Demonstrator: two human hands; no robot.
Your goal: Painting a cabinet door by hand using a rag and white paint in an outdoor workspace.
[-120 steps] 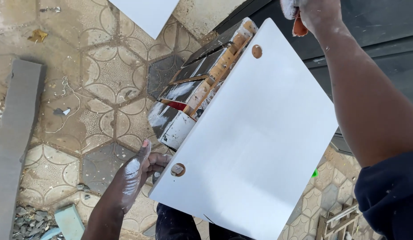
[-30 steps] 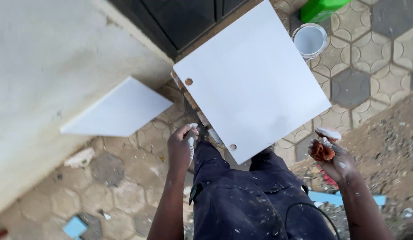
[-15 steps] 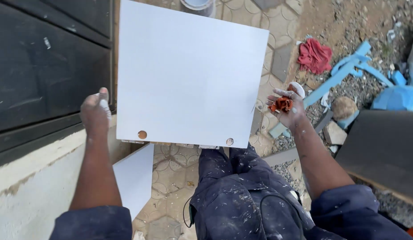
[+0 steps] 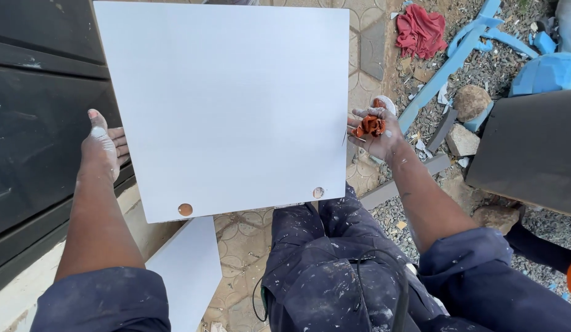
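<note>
Two hands on one big white square panel, which is held out flat over the person's paint-flecked dark trousers. It's got two small round holes along the near edge, a brownish one at the near-left corner and a smaller one at the near-right corner.

Left hand sits at the panel's left edge, thumb up on top and dusted white, fingers flat and tucked under the edge, so it's gripping the board itself. Right hand is at the right edge, fingers curled tight round a scrunched orange rag while it presses against the board's side.

Around it: a dark panelled door or gate on the left, a second white board lying on the patterned paving below, a red cloth on the gravel up top, blue scrap pieces beside it, and a dark slab on the right. No labels or signs visible anywhere.
</note>
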